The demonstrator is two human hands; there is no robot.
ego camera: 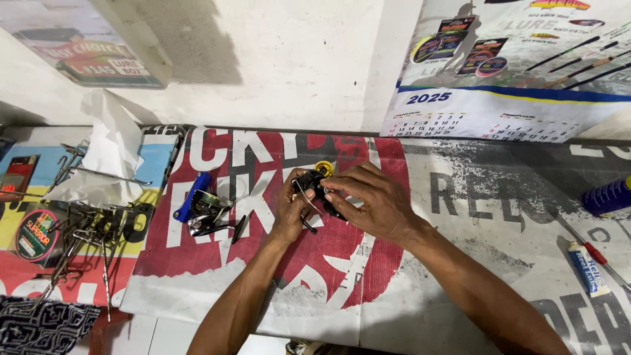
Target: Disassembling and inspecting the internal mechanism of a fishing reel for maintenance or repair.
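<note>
Sitting between both hands' fingers [342, 187]: reel part [315, 183]

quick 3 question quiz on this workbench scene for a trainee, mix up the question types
1. True or false: both hands grip the same small black part.
2. Which thing lies just to the left of the left hand? A) fishing reel body with a blue handle B) calendar C) small white and blue tube
3. Fill in: a pile of metal ____ lies at the far left of the bench.

Key
1. True: the left hand and right hand both hold the small black part.
2. A: the reel body lies there; the calendar hangs on the wall, the tube lies far right.
3. tools
</note>
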